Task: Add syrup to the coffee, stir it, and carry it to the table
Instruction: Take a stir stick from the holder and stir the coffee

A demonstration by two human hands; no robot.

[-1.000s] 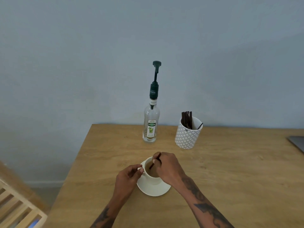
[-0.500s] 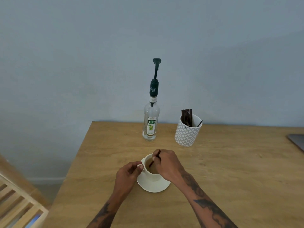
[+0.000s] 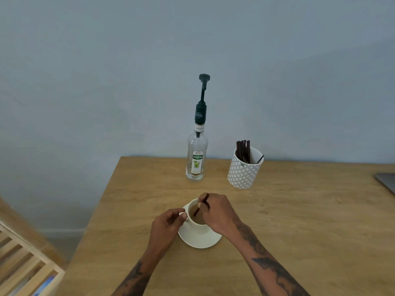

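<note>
The coffee cup (image 3: pixel 197 218) is sitting on its white saucer (image 3: pixel 199 238) near the front of the wooden bench (image 3: pixel 299 231), with pale brown coffee showing inside. The right hand (image 3: pixel 218 212) is arching over the cup's right rim, its grip pinching a thin dark stir stick (image 3: pixel 201 207) whose lower end is dipping into the coffee. The left hand (image 3: pixel 167 224) is steadying the cup, its fingertips (image 3: pixel 182 213) closed on the handle at the left side.

Compared with a second ago, the stick is leaning at much the same slant and both hands are keeping their places, so the stirring looks to be still under way; the syrup step appears done, and the carry is not yet begun.

Further back, the syrup bottle (image 3: pixel 195 159) with its tall pump is standing upright near the wall, well apart from the cup. Just right of it a patterned white holder (image 3: pixel 244 169) is carrying more dark sticks. A grey flat object (image 3: pixel 386 181) is poking in at the bench's right edge. Nothing is lying between the cup and the bench's front, so lifting saucer and cup together should meet no obstacle; spilling is the likelier risk.
</note>
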